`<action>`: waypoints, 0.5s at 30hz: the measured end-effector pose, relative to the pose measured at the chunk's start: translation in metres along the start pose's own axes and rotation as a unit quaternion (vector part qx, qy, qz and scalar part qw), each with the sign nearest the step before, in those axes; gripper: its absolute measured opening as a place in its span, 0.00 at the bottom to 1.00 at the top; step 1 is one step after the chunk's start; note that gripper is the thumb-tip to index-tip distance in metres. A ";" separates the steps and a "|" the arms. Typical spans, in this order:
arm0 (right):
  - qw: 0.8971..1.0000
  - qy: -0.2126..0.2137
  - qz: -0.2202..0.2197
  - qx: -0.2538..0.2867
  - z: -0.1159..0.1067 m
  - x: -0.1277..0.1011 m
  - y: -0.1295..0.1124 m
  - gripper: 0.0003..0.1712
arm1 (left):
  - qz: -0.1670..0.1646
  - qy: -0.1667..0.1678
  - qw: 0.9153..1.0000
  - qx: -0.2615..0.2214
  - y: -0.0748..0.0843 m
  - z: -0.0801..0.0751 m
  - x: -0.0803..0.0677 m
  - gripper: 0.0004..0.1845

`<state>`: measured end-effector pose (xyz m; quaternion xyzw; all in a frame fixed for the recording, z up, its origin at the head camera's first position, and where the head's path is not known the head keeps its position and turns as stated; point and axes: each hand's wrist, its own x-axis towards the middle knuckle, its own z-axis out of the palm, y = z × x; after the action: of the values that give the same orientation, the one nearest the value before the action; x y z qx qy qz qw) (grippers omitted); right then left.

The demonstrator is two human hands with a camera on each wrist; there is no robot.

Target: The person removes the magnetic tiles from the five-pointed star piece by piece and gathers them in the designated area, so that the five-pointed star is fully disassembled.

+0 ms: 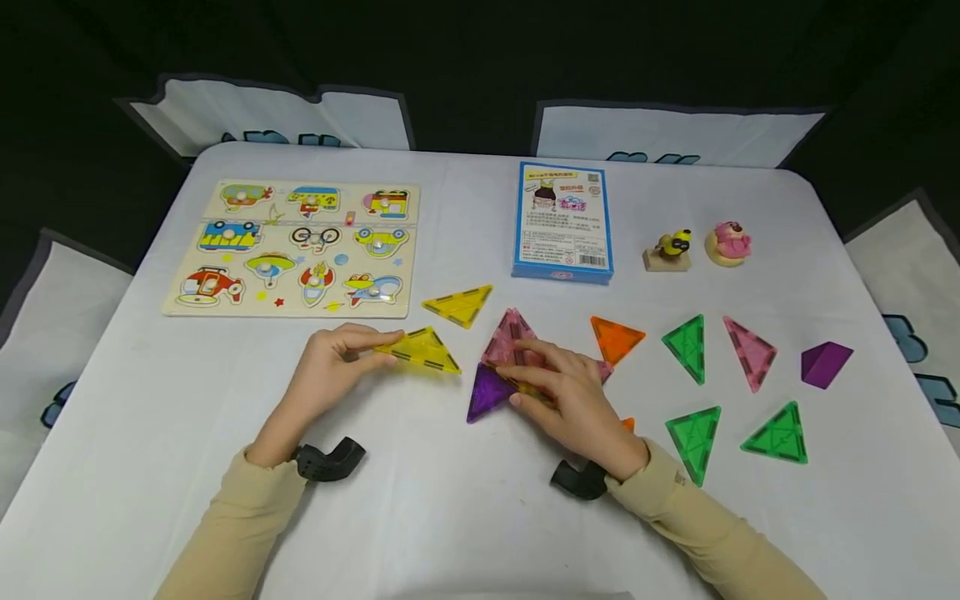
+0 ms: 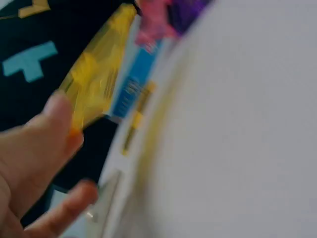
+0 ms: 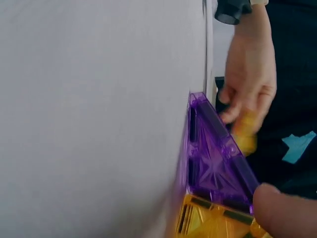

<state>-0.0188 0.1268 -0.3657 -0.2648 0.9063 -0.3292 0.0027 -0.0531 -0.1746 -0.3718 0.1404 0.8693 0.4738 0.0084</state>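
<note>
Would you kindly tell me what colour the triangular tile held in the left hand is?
Translucent yellow. The triangular tile in the left hand shows best in the head view.

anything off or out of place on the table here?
Nothing looks damaged or spilled. The loose triangle tiles lie scattered flat, but one purple piece at the far right looks solid rather than flat. The left hand holds a yellow tile; the right hand rests on the pink-and-purple cluster.

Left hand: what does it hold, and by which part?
The left hand pinches a yellow triangle tile by its left corner, fingertips on top.
</note>
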 end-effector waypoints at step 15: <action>0.998 -0.038 -0.036 0.029 -0.008 0.000 0.009 0.30 | 0.106 -0.025 0.978 0.179 0.026 0.043 -0.011 0.40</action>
<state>-0.0246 0.1370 -0.3643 -0.3089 0.8855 -0.3455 0.0328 -0.0301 -0.1286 -0.3750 0.2424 0.9200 0.3046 -0.0452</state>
